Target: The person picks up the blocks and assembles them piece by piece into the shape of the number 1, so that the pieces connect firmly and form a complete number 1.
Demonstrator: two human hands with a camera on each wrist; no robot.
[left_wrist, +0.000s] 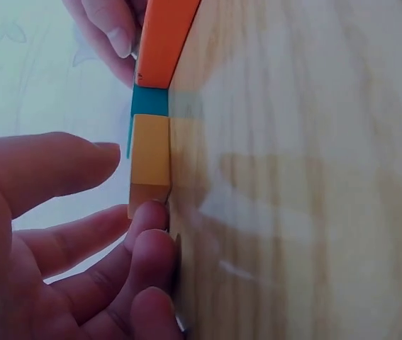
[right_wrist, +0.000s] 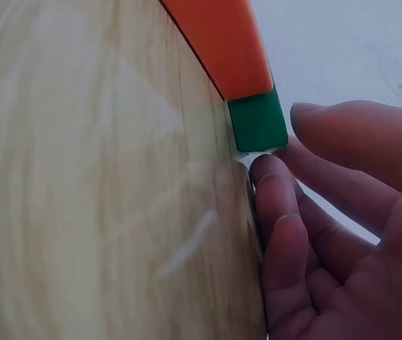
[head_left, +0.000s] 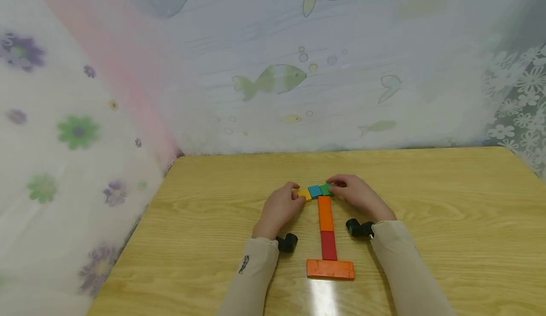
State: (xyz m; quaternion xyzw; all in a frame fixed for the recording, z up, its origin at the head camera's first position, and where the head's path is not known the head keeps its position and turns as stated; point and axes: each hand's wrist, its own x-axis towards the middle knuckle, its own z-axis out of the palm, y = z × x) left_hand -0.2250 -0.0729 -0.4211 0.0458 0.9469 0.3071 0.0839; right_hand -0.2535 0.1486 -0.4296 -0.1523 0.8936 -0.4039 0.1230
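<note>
In the head view a yellow block (head_left: 304, 193), a blue block (head_left: 314, 192) and a green block (head_left: 325, 189) form a short row on the table. My left hand (head_left: 280, 208) is at the yellow end; in the left wrist view its fingertips touch the yellow block (left_wrist: 150, 152) and the thumb stays apart. At the other end is my right hand (head_left: 357, 194), whose fingers touch or nearly touch the green block (right_wrist: 259, 125), thumb clear of it. Below the row, an orange block (head_left: 325, 213) leads down to a red block (head_left: 328, 245). A wider orange block (head_left: 330, 269) lies crosswise beneath.
The wooden table (head_left: 204, 216) extends to both sides of the blocks. Behind it hangs a pale fish-patterned curtain (head_left: 204, 84), with a flowered one (head_left: 51, 164) at the left. Black wrist cameras (head_left: 287, 243) sit close to the tabletop.
</note>
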